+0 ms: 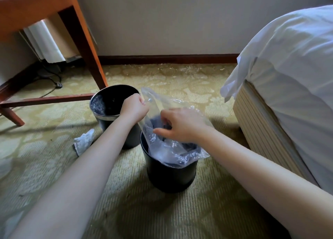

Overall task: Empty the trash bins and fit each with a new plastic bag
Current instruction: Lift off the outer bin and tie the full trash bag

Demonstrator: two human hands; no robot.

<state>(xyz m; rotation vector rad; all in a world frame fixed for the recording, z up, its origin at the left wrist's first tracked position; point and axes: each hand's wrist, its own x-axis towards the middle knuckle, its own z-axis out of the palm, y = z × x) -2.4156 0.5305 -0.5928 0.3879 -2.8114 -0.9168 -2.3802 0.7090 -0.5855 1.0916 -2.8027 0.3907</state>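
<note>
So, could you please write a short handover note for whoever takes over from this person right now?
Left hand: grips the clear plastic bag by its top edge, raised.
Right hand: fingers curled on the bag over the near bin.
Bag hangs partly inside the near bin, one corner draped over its rim, not yet folded round.
Far bin stands behind; lined or not, I cannot tell.
Crumpled plastic lies on the carpet beside it.
Left: seat this bag round the rim, check the far bin.
</note>
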